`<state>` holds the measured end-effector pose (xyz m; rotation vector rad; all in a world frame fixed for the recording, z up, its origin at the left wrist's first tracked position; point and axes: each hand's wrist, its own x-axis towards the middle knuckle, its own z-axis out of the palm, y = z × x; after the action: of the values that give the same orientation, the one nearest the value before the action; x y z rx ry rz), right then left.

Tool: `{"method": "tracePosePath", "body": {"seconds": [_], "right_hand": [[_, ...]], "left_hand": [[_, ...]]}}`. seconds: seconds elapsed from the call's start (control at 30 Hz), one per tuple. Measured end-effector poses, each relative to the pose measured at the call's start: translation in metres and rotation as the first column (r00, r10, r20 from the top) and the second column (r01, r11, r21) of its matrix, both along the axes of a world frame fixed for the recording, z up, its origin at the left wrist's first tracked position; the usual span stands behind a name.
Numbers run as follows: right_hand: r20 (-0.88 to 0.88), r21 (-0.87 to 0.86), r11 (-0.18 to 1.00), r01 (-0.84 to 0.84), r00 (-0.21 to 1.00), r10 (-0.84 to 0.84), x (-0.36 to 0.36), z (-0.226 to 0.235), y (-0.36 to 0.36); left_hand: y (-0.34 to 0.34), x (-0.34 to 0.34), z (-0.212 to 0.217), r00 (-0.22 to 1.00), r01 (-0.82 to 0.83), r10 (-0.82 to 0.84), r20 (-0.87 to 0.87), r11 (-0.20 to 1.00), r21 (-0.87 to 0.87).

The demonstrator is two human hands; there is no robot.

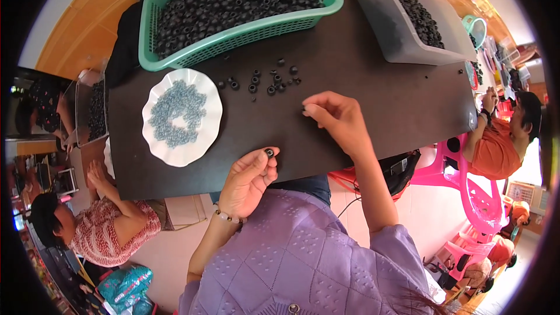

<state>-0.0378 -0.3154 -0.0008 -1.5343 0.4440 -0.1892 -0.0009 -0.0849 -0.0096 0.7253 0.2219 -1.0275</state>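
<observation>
Between the thumb and fingers of my left hand [248, 184] is a small round black bead-like piece [269, 153], its hole facing up. My right hand [338, 118] is raised over the table, thumb and forefinger pinched on something small, partly dark, that I cannot make out. Several loose black pieces [271, 90] of the same kind lie on the dark table [373, 111] beyond my hands. To the left, a white scalloped plate [212, 125] bears a ring of small translucent bluish pieces [175, 131].
A green basket [245, 38] heaped with black pieces stands at the far side. At the far right is a translucent bin [402, 46] with more of them. People sit at left [111, 227] and right [496, 151]; a pink plastic chair [472, 186] stands at the right.
</observation>
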Motion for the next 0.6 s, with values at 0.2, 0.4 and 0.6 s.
{"method": "tracePosePath", "body": {"seconds": [0.2,0.4,0.6], "right_hand": [[-0.031,0.305,0.952,-0.008,0.999,0.018,-0.033,0.008,0.015],[-0.003,0.375,0.925,-0.059,0.998,0.065,-0.049,0.012,0.031],[0.061,0.358,0.93,-0.087,0.996,0.07,-0.052,0.016,0.041]], "left_hand": [[-0.011,-0.004,0.004,0.998,0.034,-0.036,-0.052,0.999,-0.031],[-0.013,-0.009,0.006,0.993,0.11,-0.111,-0.03,0.994,-0.022],[-0.013,-0.013,0.004,0.993,0.117,-0.118,-0.022,0.993,-0.027]]}}
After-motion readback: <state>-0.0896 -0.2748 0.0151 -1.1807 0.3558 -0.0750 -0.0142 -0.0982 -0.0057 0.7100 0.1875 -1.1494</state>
